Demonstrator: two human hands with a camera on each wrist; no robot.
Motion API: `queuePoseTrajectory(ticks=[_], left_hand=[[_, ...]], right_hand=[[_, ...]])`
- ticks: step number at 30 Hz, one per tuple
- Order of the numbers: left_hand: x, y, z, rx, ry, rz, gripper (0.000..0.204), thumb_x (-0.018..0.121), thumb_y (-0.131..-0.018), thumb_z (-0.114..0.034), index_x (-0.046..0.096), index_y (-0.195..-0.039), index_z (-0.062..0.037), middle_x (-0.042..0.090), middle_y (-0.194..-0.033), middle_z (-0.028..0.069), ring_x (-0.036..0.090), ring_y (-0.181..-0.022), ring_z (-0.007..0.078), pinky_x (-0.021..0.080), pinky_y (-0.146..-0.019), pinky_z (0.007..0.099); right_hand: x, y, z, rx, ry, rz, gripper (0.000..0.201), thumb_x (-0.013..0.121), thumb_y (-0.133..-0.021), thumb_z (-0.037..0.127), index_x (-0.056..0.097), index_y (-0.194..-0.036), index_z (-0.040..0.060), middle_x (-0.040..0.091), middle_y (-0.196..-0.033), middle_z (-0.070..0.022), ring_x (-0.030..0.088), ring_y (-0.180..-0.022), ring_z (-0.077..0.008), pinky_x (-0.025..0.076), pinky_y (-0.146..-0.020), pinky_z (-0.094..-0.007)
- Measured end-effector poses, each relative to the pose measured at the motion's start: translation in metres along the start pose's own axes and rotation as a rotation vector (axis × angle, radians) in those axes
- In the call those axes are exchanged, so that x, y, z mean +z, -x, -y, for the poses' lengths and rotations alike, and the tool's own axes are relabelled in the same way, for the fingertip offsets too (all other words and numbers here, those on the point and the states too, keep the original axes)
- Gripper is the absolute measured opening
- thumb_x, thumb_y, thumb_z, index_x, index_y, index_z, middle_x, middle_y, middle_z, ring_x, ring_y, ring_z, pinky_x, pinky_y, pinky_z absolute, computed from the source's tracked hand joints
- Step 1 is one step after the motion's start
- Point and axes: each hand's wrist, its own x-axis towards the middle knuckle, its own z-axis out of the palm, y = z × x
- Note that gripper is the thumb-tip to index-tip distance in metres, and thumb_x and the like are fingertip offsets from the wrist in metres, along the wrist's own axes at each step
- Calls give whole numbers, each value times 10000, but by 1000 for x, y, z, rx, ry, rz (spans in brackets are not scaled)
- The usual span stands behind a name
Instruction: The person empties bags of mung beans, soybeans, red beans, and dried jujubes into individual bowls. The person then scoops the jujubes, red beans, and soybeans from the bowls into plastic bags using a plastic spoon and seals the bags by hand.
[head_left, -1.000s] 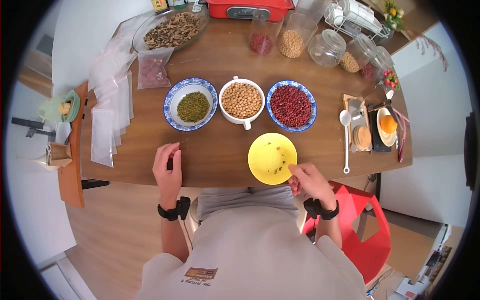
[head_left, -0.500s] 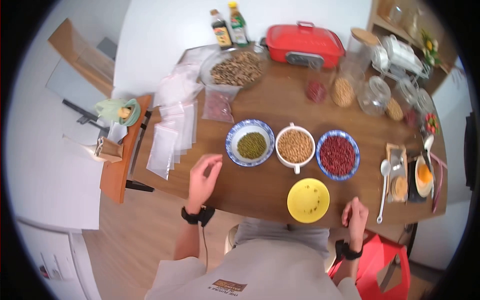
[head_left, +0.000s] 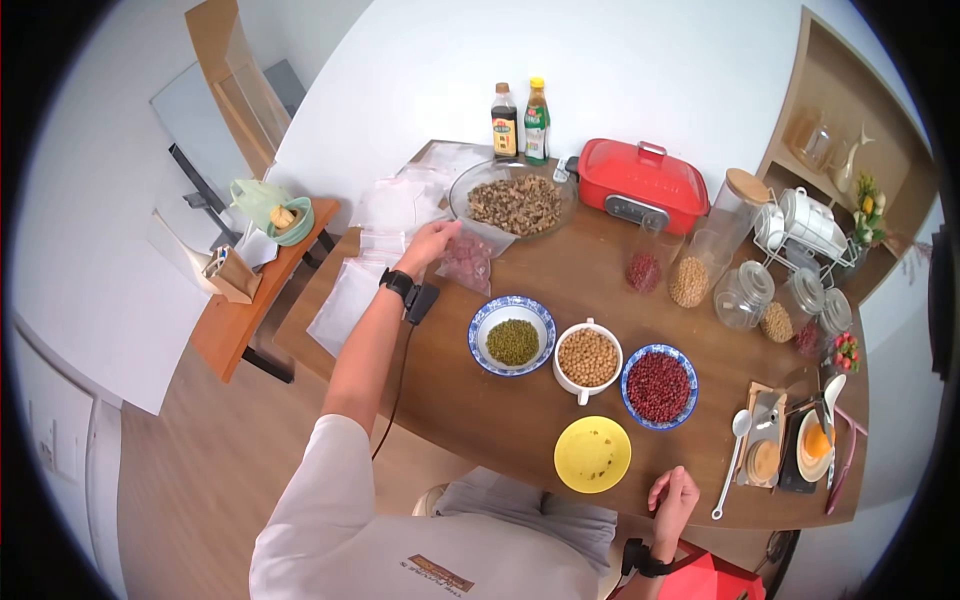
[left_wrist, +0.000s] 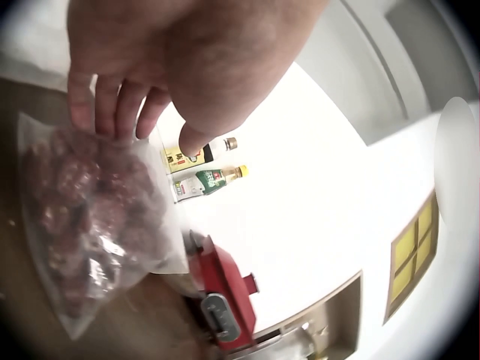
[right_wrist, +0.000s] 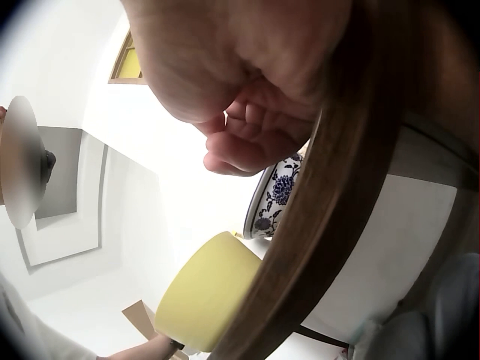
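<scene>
In the head view, my left hand [head_left: 432,248] reaches to a clear bag of dark red pieces [head_left: 466,264]. The left wrist view shows the fingers of that hand [left_wrist: 124,105] extended down at the top of the bag [left_wrist: 97,217], the thumb held apart; whether they touch it is unclear. My right hand [head_left: 675,495], loosely curled and holding nothing, rests by the table's front edge, right of a yellow bowl [head_left: 592,455]. Behind that bowl stand a bowl of green beans [head_left: 512,342], a white pot of chickpeas [head_left: 588,358] and a bowl of red beans [head_left: 659,387].
Flat plastic bags [head_left: 345,300] lie on the left. A glass dish of dried brown pieces [head_left: 515,205], two bottles and a red cooker [head_left: 642,185] stand at the back. Jars [head_left: 743,295] are at right, near a long white spoon [head_left: 733,460] and a tray.
My left hand has moved forward from the table's front left to the bag of red pieces. My right hand has left the yellow bowl's rim and stays near the edge. The head view has shifted.
</scene>
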Motion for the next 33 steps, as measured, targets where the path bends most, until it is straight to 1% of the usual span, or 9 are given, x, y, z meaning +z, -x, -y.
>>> queuePoseTrajectory(ticks=[2,6,11,13,18,22,26,28,33], left_hand=[[1,-4,8,-22,61,10,352,671,-1012,-421,655,-835,-118,525,-692,-68,455,-620,44,376,-581,237],[-2,11,9,-62,195,95,355,693,-1009,-401,721,-1099,-58,691,-905,-20,610,-792,83,482,-709,258],[-10,28,21,78,286,7,270,716,-996,-284,726,-1116,-41,728,-975,13,645,-884,105,495,-802,282],[-18,44,18,142,388,54,175,751,-955,-229,733,-1014,-65,717,-977,10,633,-879,103,483,-810,283],[-32,101,1,303,235,-213,180,739,-971,-185,739,-1083,-44,729,-1052,40,642,-1002,130,492,-943,310],[-42,170,-31,408,98,-336,149,736,-970,-171,733,-1023,-32,717,-1025,40,631,-909,111,499,-852,279],[-43,245,-41,244,202,-395,237,700,-961,-151,673,-1144,-4,696,-1061,63,640,-910,156,521,-837,329],[-2,288,-60,261,274,-508,353,700,-939,-164,633,-1239,10,678,-1114,87,647,-965,201,530,-868,369],[31,354,-7,316,128,-436,282,721,-922,-162,630,-1125,11,663,-1094,92,631,-950,205,519,-862,371]], right_hand=[[2,2,2,7,-24,-22,479,468,-1126,372,559,-763,72,534,-587,-9,492,-449,-78,344,-393,-214],[1,-1,4,12,-29,-9,478,466,-1127,367,559,-765,70,534,-586,-9,495,-452,-79,347,-394,-214],[-2,-1,0,-1,-2,18,477,459,-1128,374,561,-774,72,530,-578,-11,476,-434,-78,351,-399,-212],[0,0,7,30,16,11,485,457,-1129,377,556,-752,88,516,-549,6,445,-423,-62,311,-398,-217],[1,2,15,31,63,-1,486,472,-1129,365,572,-739,93,497,-554,41,427,-466,-41,300,-443,-222],[5,5,18,63,-58,-15,419,510,-1122,324,616,-804,72,529,-631,46,455,-501,-32,314,-458,-209],[9,11,19,71,-130,-87,355,549,-1106,312,644,-856,77,525,-646,50,463,-549,-32,342,-492,-213],[16,23,33,93,-154,-83,311,559,-1098,264,665,-880,70,551,-664,42,476,-570,-30,361,-509,-214],[55,56,83,55,-97,270,192,597,-1058,128,716,-955,18,614,-704,16,553,-617,-38,442,-555,-223]])
